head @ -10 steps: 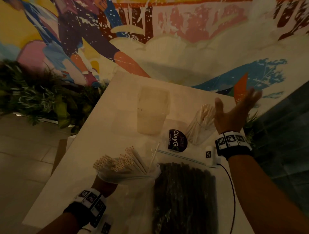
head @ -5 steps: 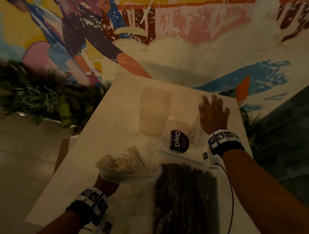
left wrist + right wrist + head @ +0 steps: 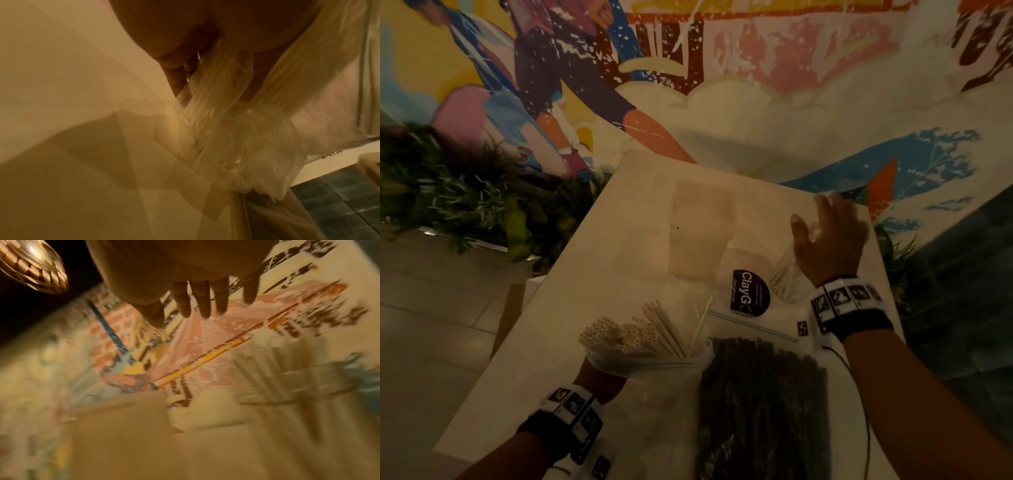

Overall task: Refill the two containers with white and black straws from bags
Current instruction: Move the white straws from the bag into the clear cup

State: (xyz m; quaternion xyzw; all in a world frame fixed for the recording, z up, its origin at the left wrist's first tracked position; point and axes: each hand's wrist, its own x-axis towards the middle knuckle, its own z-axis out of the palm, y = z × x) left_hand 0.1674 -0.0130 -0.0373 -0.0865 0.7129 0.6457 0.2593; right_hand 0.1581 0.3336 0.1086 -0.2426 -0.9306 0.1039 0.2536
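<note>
My left hand (image 3: 602,375) grips the clear bag of white straws (image 3: 640,339) from below at the table's near left; in the left wrist view its fingers (image 3: 174,73) curl round the bunched plastic (image 3: 226,113). Beside it lies the zip bag of black straws (image 3: 760,404). A translucent container (image 3: 702,229) stands mid-table with nothing visible inside. My right hand (image 3: 825,236) hovers, fingers spread, over the right-hand container of white straws (image 3: 784,277), hiding most of it. In the right wrist view the fingers (image 3: 203,300) are straight and that container (image 3: 287,378) is blurred below them.
A round dark "ClayG" sticker (image 3: 750,293) lies on the white table (image 3: 592,274) between the containers. Plants (image 3: 465,198) line the floor on the left under a painted wall (image 3: 756,85). The table's right edge drops to dark tiles (image 3: 962,291).
My right hand dropped from a raised, tilted pose at the table's right edge and moved left over the container of white straws. The left hand and both bags stayed put.
</note>
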